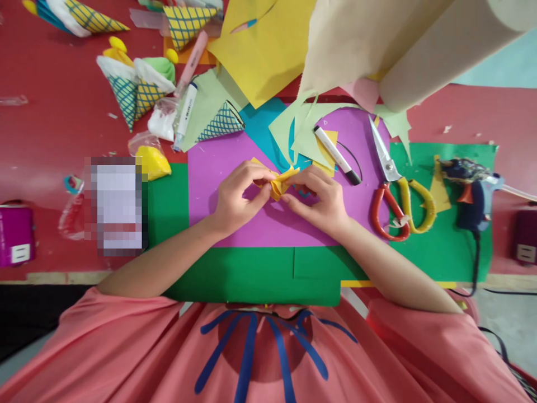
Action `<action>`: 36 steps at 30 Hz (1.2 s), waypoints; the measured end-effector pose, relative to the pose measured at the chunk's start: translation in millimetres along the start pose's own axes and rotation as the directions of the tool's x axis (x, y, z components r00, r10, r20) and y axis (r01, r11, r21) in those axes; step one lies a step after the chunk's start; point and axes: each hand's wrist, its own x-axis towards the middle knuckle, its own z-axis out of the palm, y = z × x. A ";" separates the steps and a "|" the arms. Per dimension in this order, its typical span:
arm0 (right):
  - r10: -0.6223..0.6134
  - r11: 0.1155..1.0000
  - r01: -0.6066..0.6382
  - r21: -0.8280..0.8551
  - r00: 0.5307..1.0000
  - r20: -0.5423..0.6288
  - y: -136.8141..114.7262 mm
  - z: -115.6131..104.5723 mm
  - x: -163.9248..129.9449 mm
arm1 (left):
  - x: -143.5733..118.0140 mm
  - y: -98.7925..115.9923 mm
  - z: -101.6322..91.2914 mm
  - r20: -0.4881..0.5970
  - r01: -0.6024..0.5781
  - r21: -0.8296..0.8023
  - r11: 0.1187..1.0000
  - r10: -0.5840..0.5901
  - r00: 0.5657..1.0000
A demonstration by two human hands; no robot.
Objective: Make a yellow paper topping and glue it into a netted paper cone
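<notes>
A small folded piece of yellow paper (277, 187) is held between both hands, above the purple sheet (210, 196). My left hand (238, 196) pinches its left side with thumb and forefinger. From the other side, my right hand (319, 197) grips it in the same way. Its exact folded shape is partly covered by the fingers. Just beyond the hands lie light green paper scraps (308, 134) and a black-capped marker (338, 155). A paper cone with a blue lattice pattern (222, 122) rests at the back left.
Scissors with red and yellow handles (392, 184) lie open on the right, near a glue gun (476, 201) with a cord. A big paper roll (444, 56) stands at the back right. Several paper ice-cream cones (142, 84) and a yellow clay bag (153, 162) lie left.
</notes>
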 end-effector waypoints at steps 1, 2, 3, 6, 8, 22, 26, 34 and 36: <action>-0.003 1.000 0.003 0.011 1.000 0.001 0.5 -0.6 0.7 | -0.8 -1.0 -0.1 -0.007 0.018 -0.011 1.000 -0.018 1.000; -0.004 1.000 0.004 0.021 1.000 0.004 0.8 -1.2 1.3 | -1.8 -2.4 -0.1 -0.019 0.038 -0.026 0.999 -0.039 0.999; -0.005 1.000 0.004 0.030 1.000 0.009 1.0 -2.0 1.7 | -2.9 -3.9 0.0 -0.028 0.066 -0.044 0.997 -0.067 0.997; -0.009 0.999 0.008 0.048 1.000 0.015 0.9 -3.7 2.2 | -6.0 -8.2 0.4 -0.072 0.135 -0.083 0.987 -0.141 0.987; -0.009 0.999 0.008 0.053 1.000 0.014 0.4 -4.1 1.8 | -7.0 -9.5 0.8 -0.093 0.178 -0.078 0.981 -0.185 0.978; -0.014 1.000 0.012 0.025 0.996 0.084 1.9 -1.3 -0.4 | -4.0 -7.5 0.4 0.046 0.184 -0.201 0.962 -0.178 0.983; 0.062 0.994 -0.069 0.083 0.994 0.088 2.8 -1.2 -0.5 | -7.3 -8.1 -0.3 0.100 0.163 -0.238 0.957 -0.143 0.985; 0.166 0.953 -0.168 0.251 0.986 0.030 4.7 -0.5 0.5 | -6.1 -7.9 -1.9 0.071 0.145 -0.084 0.986 -0.139 0.988; 0.178 0.949 -0.176 0.263 0.984 0.016 3.7 -0.5 1.0 | -5.5 -7.0 -1.2 0.050 0.164 -0.086 0.983 -0.160 0.986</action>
